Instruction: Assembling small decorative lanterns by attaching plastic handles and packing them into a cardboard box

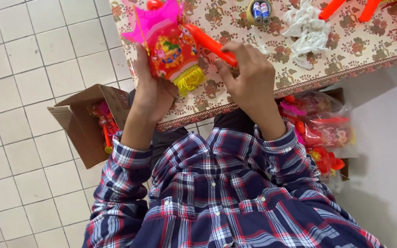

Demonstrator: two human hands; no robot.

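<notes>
My left hand [151,89] grips a small red lantern toy [173,53] with a pink spiky top and a yellow fringe at its bottom. An orange stick handle [210,45] runs from the lantern to the right. My right hand [246,76] is closed around the far end of that stick. Both hands hover over the near edge of a table covered with a floral patterned cloth [336,55]. My plaid shirt sleeves fill the lower part of the view.
An open cardboard box [86,121] holding red toys sits on the tiled floor at left. A clear plastic bag of red lanterns [322,131] lies at right. On the table are two batteries [260,11], crumpled white paper [305,30] and orange sticks [348,8].
</notes>
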